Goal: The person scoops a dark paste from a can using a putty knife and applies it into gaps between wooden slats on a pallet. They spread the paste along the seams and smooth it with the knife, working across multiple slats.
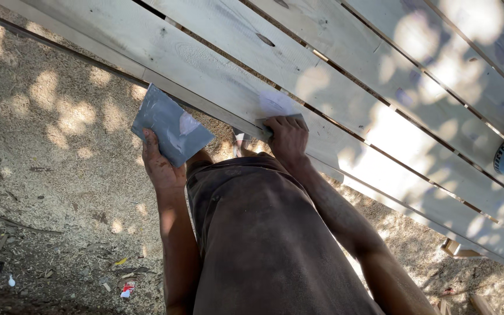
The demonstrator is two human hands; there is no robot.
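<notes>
The small scraper [281, 119] lay flat on the near plank [223, 81] of the slatted wooden panel [380, 87], beside a white filler patch [275, 104]. My right hand [287, 139] pressed it down, fingers clamped over its top. My left hand [157, 166] gripped 1 grey flat board [170, 131] off the panel, above the sawdust-strewn ground [59, 175]. I judged that even pressure at a low blade angle would serve best.

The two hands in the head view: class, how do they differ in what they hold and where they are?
The left hand holds a flat grey board smeared with pale filler, out over the sawdust ground; the right hand presses a small scraper onto the slatted wooden panel. The left hand's load is larger than the right's. Both are dusty.
</notes>
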